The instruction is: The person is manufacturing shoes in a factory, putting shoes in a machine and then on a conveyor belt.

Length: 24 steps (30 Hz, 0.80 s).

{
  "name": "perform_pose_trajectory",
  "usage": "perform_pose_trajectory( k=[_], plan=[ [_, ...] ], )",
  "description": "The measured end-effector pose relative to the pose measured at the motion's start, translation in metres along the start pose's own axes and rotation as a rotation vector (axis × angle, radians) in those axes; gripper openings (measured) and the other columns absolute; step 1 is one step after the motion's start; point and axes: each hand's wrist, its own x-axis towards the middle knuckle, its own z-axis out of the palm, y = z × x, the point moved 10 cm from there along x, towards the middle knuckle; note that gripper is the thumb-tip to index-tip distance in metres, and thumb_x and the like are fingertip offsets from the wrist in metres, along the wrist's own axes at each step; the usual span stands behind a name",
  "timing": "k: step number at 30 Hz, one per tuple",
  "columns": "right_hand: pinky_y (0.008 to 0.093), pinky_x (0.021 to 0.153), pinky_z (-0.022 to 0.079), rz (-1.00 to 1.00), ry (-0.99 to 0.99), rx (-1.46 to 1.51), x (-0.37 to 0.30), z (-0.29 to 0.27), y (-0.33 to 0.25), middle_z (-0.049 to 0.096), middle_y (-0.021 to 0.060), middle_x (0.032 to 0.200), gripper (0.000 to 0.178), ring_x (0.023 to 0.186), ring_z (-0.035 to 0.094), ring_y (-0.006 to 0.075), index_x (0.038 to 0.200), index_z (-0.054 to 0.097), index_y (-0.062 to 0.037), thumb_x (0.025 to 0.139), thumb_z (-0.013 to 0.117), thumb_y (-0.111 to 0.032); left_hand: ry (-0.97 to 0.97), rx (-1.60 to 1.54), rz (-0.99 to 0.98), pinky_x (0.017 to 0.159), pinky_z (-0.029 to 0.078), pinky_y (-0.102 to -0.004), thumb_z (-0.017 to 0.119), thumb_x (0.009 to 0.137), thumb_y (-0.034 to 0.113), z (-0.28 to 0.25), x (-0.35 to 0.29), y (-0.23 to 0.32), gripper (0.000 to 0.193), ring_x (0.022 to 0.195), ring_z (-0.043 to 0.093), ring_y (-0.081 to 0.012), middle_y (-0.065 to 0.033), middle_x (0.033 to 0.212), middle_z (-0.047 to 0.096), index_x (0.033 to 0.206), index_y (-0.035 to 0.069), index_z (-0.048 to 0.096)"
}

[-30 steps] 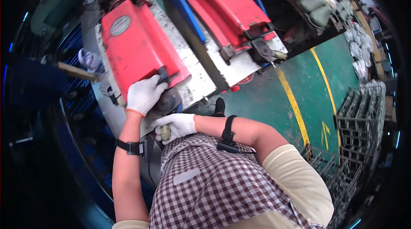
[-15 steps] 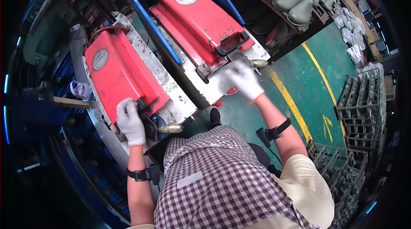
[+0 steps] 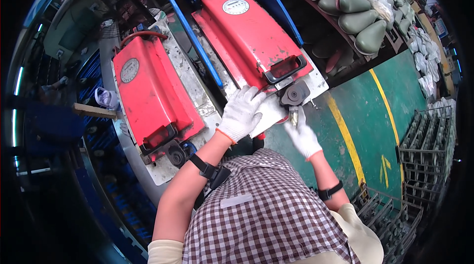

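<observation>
Two red-covered machines stand side by side, the left machine and the right machine, each with a black handle at its near end. White-gloved, my left hand rests with fingers extended at the near left corner of the right machine. My right hand, also gloved, closes round a tape-wrapped lever grip. That lever points toward me from a dark round clamp knob beside the right machine's black handle. A similar knob sits on the left machine; my left forearm is close to it.
A blue frame surrounds the right machine's far part. Grey-green shoe lasts are piled on a rack at the far right. Wire racks stand on the right, beyond yellow lines on the green floor. A tape roll lies at left.
My left hand has left the left machine's handle and moved right to the right machine. My right hand has come down onto the lever grip, which has swung from pointing right to pointing toward me.
</observation>
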Motion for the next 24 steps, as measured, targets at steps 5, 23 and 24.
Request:
perform_pose_trajectory(
  k=[5,23,24],
  plan=[
    [0.0462,0.082,0.057,-0.163,0.100,0.001,0.003,-0.070,-0.062,0.075,0.0134,0.094,0.024,0.089,0.073,0.0352,0.097,0.074,-0.0109,0.095,0.065,-0.033,0.058,-0.003,0.067,0.095,0.052,-0.0470,0.072,0.073,0.010,-0.013,0.012,-0.002,0.048,0.115,0.061,-0.0340,-0.0108,0.118,0.063,0.120,0.011,0.068],
    [0.0540,0.101,0.051,-0.357,0.259,-0.301,0.226,-0.018,-0.198,0.047,0.0187,0.156,0.069,0.135,0.051,0.0438,0.152,0.050,-0.0394,0.087,0.073,-0.047,0.708,-0.342,0.131,0.093,0.050,-0.0413,0.062,0.096,0.014,-0.255,0.144,-0.017,0.021,0.101,0.064,-0.0318,-0.0119,0.103,0.068,0.113,0.010,0.072],
    [0.0480,0.109,0.049,-0.375,0.269,-0.219,0.232,-0.025,-0.195,0.054,0.0233,0.150,0.065,0.131,0.057,0.0438,0.151,0.053,-0.0351,0.090,0.070,-0.046,0.658,-0.299,0.096,0.096,0.050,-0.0369,0.062,0.098,0.017,-0.258,0.148,-0.021,0.030,0.109,0.065,-0.0271,-0.0131,0.112,0.069,0.125,0.006,0.068]
  ],
)
